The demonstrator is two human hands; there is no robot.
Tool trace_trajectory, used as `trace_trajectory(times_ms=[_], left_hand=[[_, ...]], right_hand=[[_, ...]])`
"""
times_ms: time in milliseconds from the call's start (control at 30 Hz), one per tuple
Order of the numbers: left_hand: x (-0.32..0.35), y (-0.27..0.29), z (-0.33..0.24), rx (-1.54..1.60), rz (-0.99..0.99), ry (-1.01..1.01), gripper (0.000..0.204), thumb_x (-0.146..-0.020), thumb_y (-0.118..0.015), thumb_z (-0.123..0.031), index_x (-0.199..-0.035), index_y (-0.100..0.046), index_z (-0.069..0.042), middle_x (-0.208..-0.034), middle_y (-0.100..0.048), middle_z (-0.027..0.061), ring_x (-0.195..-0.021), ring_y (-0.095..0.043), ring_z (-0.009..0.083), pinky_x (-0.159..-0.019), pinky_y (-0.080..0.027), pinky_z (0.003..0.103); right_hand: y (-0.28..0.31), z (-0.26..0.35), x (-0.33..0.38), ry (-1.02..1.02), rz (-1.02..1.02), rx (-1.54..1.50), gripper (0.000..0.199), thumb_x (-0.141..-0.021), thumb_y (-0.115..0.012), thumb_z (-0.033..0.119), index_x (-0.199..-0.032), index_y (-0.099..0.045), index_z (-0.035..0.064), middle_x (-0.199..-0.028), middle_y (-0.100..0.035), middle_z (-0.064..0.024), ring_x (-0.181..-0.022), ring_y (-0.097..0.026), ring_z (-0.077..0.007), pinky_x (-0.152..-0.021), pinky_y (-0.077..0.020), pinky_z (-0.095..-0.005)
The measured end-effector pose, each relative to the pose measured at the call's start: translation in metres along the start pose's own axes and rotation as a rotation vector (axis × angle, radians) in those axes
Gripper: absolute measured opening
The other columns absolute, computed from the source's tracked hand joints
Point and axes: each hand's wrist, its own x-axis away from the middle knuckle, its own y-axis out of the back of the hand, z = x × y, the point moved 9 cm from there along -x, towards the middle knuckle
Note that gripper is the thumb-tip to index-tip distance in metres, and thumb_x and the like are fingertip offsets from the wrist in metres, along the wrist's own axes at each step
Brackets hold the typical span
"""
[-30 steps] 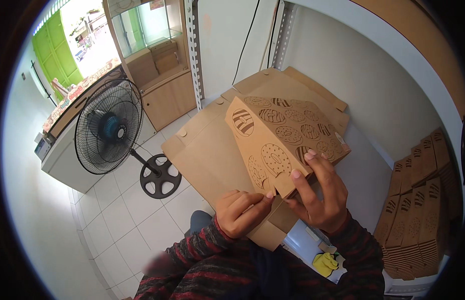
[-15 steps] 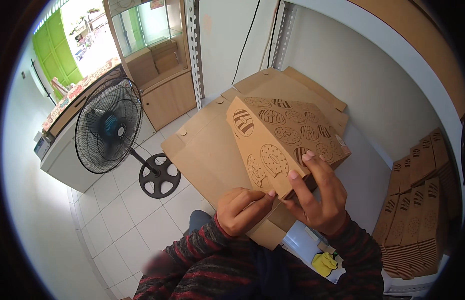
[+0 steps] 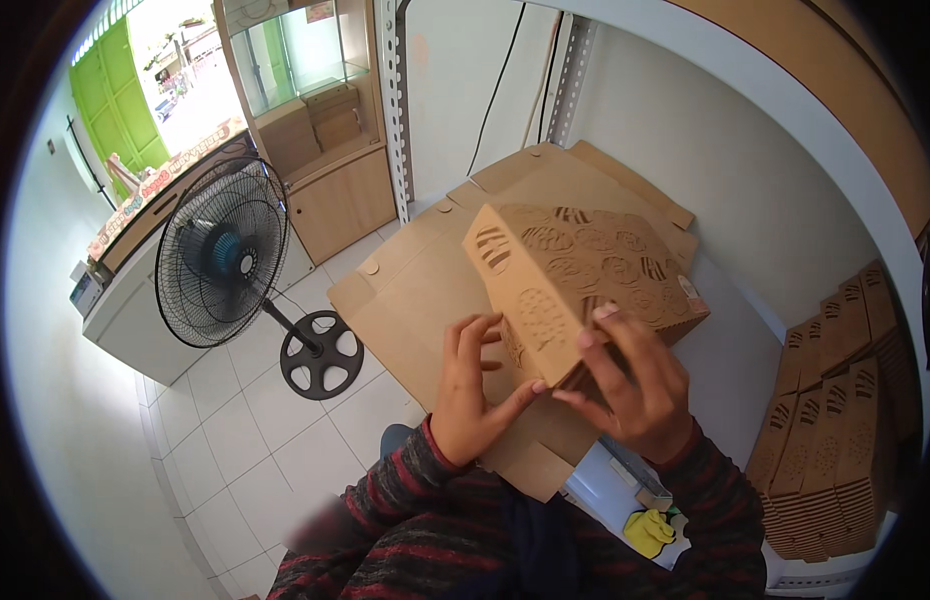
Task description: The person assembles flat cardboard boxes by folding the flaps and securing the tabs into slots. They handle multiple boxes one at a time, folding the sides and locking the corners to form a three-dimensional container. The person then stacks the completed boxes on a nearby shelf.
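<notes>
Since the earlier frame, your left hand (image 3: pixel 470 400) has uncurled: fingers spread beside the box (image 3: pixel 590 270), thumb at its near corner. Your right hand (image 3: pixel 637 402) grasps the box near that corner. Box lies just beyond both hands, over flat cardboard (image 3: pixel 400 305); narrow printed side faces left, its long axis running far-left to near-right.
</notes>
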Motion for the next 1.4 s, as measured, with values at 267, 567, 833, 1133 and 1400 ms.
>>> trace_trajectory(times_ms=[267, 567, 833, 1133, 1400], left_hand=[[0.01, -0.028, 0.044, 0.504, 0.095, 0.263, 0.068, -0.081, -0.074, -0.003, -0.138, -0.037, -0.004, -0.155, -0.018, 0.019, -0.115, -0.059, 0.0299, -0.077, -0.062, 0.033], [0.007, -0.014, -0.022, -0.282, 0.026, -0.309, 0.041, -0.077, -0.07, 0.008, -0.117, -0.063, 0.004, -0.132, -0.053, 0.0284, -0.099, -0.068, 0.0341, -0.077, -0.059, 0.033], [-0.001, -0.018, -0.026, -0.354, 0.047, -0.249, 0.043, -0.078, -0.069, 0.006, -0.12, -0.062, 0.003, -0.131, -0.055, 0.0256, -0.085, -0.071, 0.0318, -0.071, -0.057, 0.033], [-0.001, -0.022, -0.03, -0.348, 0.074, -0.29, 0.042, -0.077, -0.07, 0.006, -0.118, -0.062, 0.004, -0.131, -0.056, 0.0232, -0.089, -0.07, 0.0322, -0.073, -0.058, 0.033], [-0.003, -0.022, -0.031, -0.383, 0.096, -0.241, 0.038, -0.077, -0.071, 0.002, -0.115, -0.065, 0.003, -0.127, -0.058, 0.0236, -0.09, -0.07, 0.0332, -0.073, -0.059, 0.034]], right_hand=[[-0.017, -0.038, 0.001, -0.123, 0.244, -0.056, 0.086, -0.061, -0.084, 0.017, -0.136, -0.046, -0.0026, -0.137, -0.048, -0.0223, -0.12, -0.053, -0.0387, -0.104, -0.043, -0.044], [-0.007, -0.035, 0.009, -0.119, -0.029, -0.058, 0.075, -0.059, -0.082, 0.012, -0.125, -0.053, -0.0048, -0.125, -0.058, -0.0234, -0.116, -0.058, -0.0387, -0.099, -0.0476, -0.0463], [-0.005, -0.035, 0.005, -0.144, -0.029, -0.052, 0.073, -0.06, -0.083, 0.014, -0.124, -0.054, -0.0075, -0.122, -0.059, -0.0246, -0.115, -0.059, -0.0394, -0.097, -0.0485, -0.0476], [-0.002, -0.035, 0.004, -0.158, -0.033, -0.025, 0.074, -0.061, -0.084, 0.016, -0.125, -0.053, -0.0078, -0.121, -0.06, -0.0249, -0.114, -0.059, -0.0401, -0.097, -0.0487, -0.0478], [0.003, -0.036, 0.002, -0.161, -0.057, -0.018, 0.07, -0.064, -0.082, 0.017, -0.123, -0.054, -0.0085, -0.119, -0.06, -0.0257, -0.113, -0.06, -0.0402, -0.096, -0.0496, -0.0475]])
